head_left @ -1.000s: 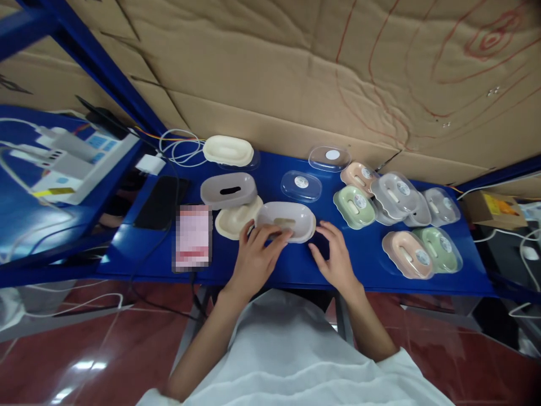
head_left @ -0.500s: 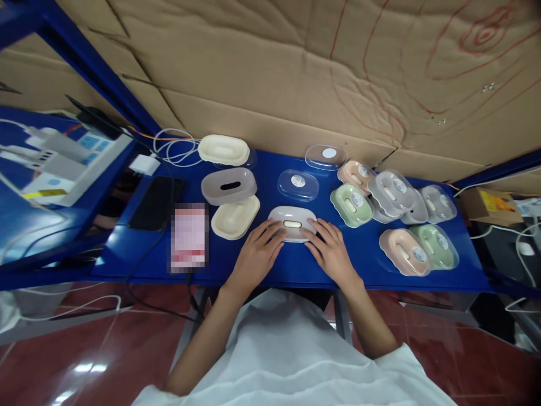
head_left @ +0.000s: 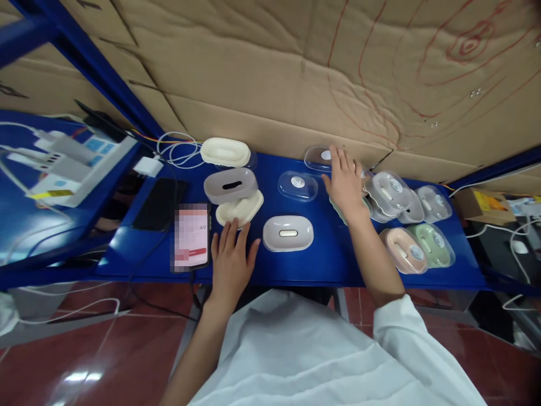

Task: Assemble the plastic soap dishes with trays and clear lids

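My left hand [head_left: 231, 254] lies with spread fingers at the near edge of a cream oval tray [head_left: 240, 210], its fingertips against or just over it. Above that tray is a pale grey oval shell with a slot [head_left: 215, 189]. My right hand [head_left: 346, 183] reaches over the back of the table, fingers outstretched, close to a clear lid [head_left: 315, 160] and partly covering a green box [head_left: 337, 210] and a peach one. Between my arms sits a light grey oval box [head_left: 288, 241] with a cream piece in its slot. Another clear lid with a round sticker [head_left: 298, 192] lies behind it.
Several lidded grey boxes [head_left: 391, 194] are piled on the right, with a peach box [head_left: 406, 254] and a green box [head_left: 435, 248] nearer the front. A lit phone [head_left: 192, 239], a dark phone [head_left: 154, 206] and a white charger [head_left: 147, 166] lie left. Cardboard [head_left: 253, 73] stands behind.
Both hands have let go of the light grey box, which now sits slightly nearer. My left hand moved left to the cream tray; my right hand went up and right toward the back.
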Motion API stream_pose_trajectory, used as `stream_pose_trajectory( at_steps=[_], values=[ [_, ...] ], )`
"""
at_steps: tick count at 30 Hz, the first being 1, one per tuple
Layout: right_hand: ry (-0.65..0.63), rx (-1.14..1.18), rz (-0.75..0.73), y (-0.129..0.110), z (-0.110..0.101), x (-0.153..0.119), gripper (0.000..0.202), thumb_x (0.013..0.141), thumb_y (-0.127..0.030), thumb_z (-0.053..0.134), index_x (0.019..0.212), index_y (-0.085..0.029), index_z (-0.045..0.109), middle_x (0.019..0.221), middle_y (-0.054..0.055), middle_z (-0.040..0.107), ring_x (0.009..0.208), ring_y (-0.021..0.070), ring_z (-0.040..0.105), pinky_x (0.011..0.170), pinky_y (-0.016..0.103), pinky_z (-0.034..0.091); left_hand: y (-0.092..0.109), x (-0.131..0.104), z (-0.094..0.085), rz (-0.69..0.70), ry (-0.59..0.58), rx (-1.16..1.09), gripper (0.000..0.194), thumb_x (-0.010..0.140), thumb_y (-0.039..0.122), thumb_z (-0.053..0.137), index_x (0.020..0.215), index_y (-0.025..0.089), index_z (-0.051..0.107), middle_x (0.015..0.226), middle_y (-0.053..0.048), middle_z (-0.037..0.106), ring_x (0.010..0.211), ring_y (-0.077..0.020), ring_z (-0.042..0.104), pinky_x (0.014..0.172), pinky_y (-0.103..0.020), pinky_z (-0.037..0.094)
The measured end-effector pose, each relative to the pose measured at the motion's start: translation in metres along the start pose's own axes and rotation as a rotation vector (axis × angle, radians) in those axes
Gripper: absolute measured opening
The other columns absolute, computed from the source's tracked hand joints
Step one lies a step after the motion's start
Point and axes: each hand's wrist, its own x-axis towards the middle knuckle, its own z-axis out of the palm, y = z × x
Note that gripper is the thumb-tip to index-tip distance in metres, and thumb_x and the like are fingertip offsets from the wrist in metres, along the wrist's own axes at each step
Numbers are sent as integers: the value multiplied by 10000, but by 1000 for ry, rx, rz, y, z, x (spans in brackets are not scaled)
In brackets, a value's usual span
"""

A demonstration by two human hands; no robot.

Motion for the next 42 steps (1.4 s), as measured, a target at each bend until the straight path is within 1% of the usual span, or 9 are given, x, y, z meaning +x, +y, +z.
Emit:
stream_pose_trajectory(
  at_steps=[4,9,12,17,22,28,33,38,42],
  values=[
    [-40,-121,89,-3,6,25,765,989,-223,603,1674,-91,288,1655,250,441,1547,395,385,1259,701,228,6,14,-4,130,-58,-55,540,1114,378,434,1610,166,460,1765,-218,277,1643,-389,285,1288,-655,312],
    [16,-89,18,-10,12,7,492,1000,-242,596,1484,-149,585,1452,220,602,1384,401,514,1213,676,287,17,-1,-3,332,-140,-142,446,1065,381,585,1496,263,589,1689,-126,469,1521,-327,514,1238,-529,460],
    [-49,3,-53,-8,19,-4,362,999,-208,561,1342,-175,670,1459,189,606,1391,382,519,1206,631,337,15,-10,3,326,-91,-194,299,1049,320,625,1329,232,683,1630,-145,532,1437,-313,595,1189,-493,522],
    [-147,193,-99,-6,30,-11,382,1028,-281,561,1395,-191,616,1392,165,665,1300,351,615,1146,568,453,5,-13,5,312,-50,-294,275,1025,301,676,1290,226,668,1610,-158,526,1479,-308,553,1196,-492,529],
    [-166,366,-75,-9,42,-13,632,1007,-529,624,1563,-256,499,1690,164,398,1551,383,417,1203,655,414,1,-12,4,207,-130,-394,293,1027,352,674,1302,254,652,1712,-135,402,1536,-317,500,1211,-499,521],
    [-66,511,-239,-28,23,-49,560,1001,-455,668,1507,-236,568,1633,144,499,1532,314,476,1270,537,416,-3,-10,5,69,-191,-530,701,1005,354,708,1622,310,378,1675,-107,487,1548,-274,490,1276,-479,442],
    [-239,592,-555,-45,-1,-108,569,1029,-379,643,1572,-267,515,1658,123,497,1575,296,428,1251,536,444,-7,-8,5,-10,-247,-609,907,977,399,746,1706,346,208,1678,-99,492,1555,-268,480,1283,-461,421],
    [-285,522,-647,-55,2,-127,559,1026,-261,565,1583,-265,519,1706,85,442,1650,314,272,1289,606,362,-10,-5,2,3,-269,-606,908,986,444,731,1715,360,195,1688,-92,482,1552,-271,484,1272,-456,431],
    [-208,398,-683,-61,14,-128,541,1035,-322,591,1570,-253,545,1698,91,454,1643,355,273,1277,633,365,-13,-3,1,51,-253,-585,789,1004,466,700,1680,344,314,1688,-100,476,1541,-291,496,1260,-488,447]
  ],
)
